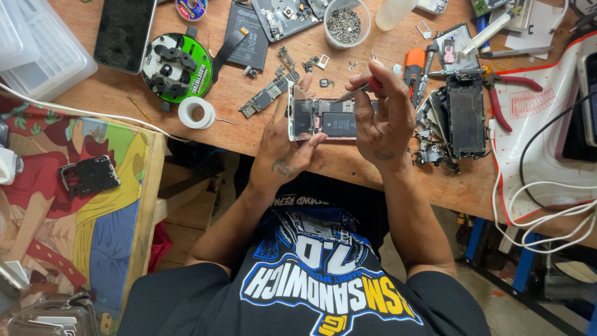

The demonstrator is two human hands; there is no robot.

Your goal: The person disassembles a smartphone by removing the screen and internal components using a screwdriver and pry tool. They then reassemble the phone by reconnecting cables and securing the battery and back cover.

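- Nearest to me, my left hand [283, 146] is clamped around the near end of the opened phone [323, 118], fingers wrapped on its pale frame, holding it just above the edge of the wooden tabletop [348, 165].
- My right hand [382, 118] is closed on a small red-handled screwdriver [360, 90], its tip angled down into the phone's upper interior, beside the dark battery.
- I judge the step in hand to be work on a tiny screw or connector inside the phone; the next move calls for a steady tip, light pressure, and the left hand keeping the frame from twisting.
- Just right of the phone lies a stack of stripped phone frames [457, 118], with red-handled pliers [507, 93] beyond it.
- To the left sit a roll of white tape [196, 112] and a loose circuit board [264, 96].
- Farther back stand a round green fixture [176, 67], a dark phone [124, 31] lying face up, and a clear cup of small screws [345, 22].
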